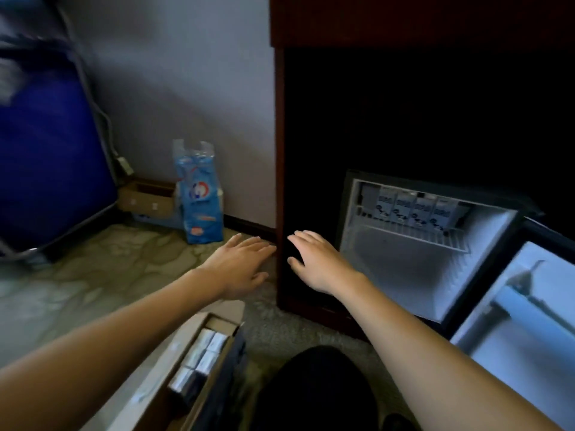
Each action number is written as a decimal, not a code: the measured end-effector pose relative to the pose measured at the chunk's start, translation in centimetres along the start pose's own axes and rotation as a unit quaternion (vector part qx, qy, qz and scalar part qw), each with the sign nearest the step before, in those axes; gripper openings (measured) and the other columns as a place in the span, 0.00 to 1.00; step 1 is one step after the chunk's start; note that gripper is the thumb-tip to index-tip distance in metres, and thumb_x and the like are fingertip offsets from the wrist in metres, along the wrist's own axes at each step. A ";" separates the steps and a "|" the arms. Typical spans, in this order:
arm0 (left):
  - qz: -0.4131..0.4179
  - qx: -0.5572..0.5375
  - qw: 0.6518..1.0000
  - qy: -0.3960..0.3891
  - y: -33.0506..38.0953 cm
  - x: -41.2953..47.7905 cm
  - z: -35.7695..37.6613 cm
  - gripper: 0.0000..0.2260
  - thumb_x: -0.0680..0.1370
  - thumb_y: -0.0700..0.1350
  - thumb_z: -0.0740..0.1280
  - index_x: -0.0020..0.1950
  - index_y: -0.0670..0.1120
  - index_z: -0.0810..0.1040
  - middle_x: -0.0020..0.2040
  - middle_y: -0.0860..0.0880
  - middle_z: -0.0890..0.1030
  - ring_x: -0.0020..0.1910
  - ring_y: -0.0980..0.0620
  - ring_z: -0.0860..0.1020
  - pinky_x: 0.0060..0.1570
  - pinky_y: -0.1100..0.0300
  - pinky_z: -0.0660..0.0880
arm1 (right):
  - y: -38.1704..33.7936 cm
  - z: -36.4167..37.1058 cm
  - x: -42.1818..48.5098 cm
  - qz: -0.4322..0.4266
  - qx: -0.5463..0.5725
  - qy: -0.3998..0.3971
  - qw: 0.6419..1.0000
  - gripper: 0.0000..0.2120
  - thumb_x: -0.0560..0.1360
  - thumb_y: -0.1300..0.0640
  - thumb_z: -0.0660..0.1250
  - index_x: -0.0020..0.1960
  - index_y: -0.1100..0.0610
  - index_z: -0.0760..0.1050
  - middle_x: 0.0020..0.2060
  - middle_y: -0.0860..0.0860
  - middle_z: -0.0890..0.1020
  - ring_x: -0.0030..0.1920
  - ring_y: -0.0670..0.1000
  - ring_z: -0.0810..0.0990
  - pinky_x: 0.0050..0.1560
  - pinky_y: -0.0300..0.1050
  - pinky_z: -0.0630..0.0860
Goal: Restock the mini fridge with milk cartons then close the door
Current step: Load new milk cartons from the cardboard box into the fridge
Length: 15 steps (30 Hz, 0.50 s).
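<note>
both hands out in front, empty. left hand (245, 262) flat, fingers straight and together, over the floor just beside the dark wooden cabinet (280, 181). right hand (317, 262) spread, fingers loose, in front of the cabinet's side panel. neither one touches or holds anything.

mini fridge (389, 275) sits low in the cabinet, door (522, 306) swung wide to the right. one row of milk cartons (417, 209) stands upright at the back of the wire shelf (404, 234). the front of the shelf and the space below it are bare.

supply: an open cardboard box (174, 346) on the floor below the left forearm, more cartons (207, 345) packed tight inside, only their tops showing. the view there is blurred, so no count.

handling, as a guess: small cartons, light enough for one hand. paperboard walls are stiff but dent under a hard squeeze, and the coated faces are likely slick. packed this close, a carton probably needs a pinch at its top edges to lift it free. after that, thumb on one broad face and fingers on the opposite one, about mid-height. set each down upright so the wire shelf does not tip it.

also there: a blue printed bag (202, 200) against the wall.
</note>
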<state>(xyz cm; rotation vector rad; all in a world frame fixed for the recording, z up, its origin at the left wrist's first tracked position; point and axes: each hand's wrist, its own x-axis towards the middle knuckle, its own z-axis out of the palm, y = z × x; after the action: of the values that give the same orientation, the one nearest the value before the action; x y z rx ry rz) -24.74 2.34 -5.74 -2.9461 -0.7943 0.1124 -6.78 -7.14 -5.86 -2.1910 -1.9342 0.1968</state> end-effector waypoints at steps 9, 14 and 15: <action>-0.169 -0.082 0.982 0.007 -6.3 -12.4 5.9 0.24 0.82 0.56 0.58 0.78 0.52 0.64 0.74 0.50 0.70 0.74 0.49 0.67 0.74 0.51 0.61 | -13.0 6.2 2.0 -0.062 0.006 -0.068 0.996 0.26 0.82 0.49 0.58 0.77 0.58 0.62 0.76 0.55 0.67 0.76 0.56 0.61 0.76 0.51 0.59; -0.244 -0.139 0.959 -0.028 -6.0 -16.6 13.6 0.21 0.82 0.56 0.59 0.73 0.52 0.71 0.70 0.51 0.75 0.68 0.48 0.73 0.64 0.49 0.72 | -16.4 12.5 0.7 -0.065 0.006 -0.121 0.991 0.28 0.83 0.49 0.57 0.79 0.57 0.58 0.77 0.53 0.64 0.77 0.54 0.58 0.77 0.53 0.59; -0.253 -0.147 0.955 -0.042 -6.0 -17.1 14.9 0.20 0.82 0.56 0.60 0.72 0.52 0.72 0.68 0.51 0.76 0.67 0.48 0.74 0.63 0.49 0.72 | -16.7 13.5 0.4 -0.063 0.004 -0.133 0.989 0.28 0.83 0.49 0.57 0.79 0.58 0.58 0.77 0.53 0.64 0.77 0.54 0.58 0.77 0.52 0.59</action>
<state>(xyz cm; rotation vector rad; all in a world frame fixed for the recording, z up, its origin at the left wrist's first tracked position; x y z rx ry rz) -43.87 -0.17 -19.06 -2.8916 -1.6788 0.0885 -26.02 -3.84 -14.81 -2.1173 -2.1968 0.4970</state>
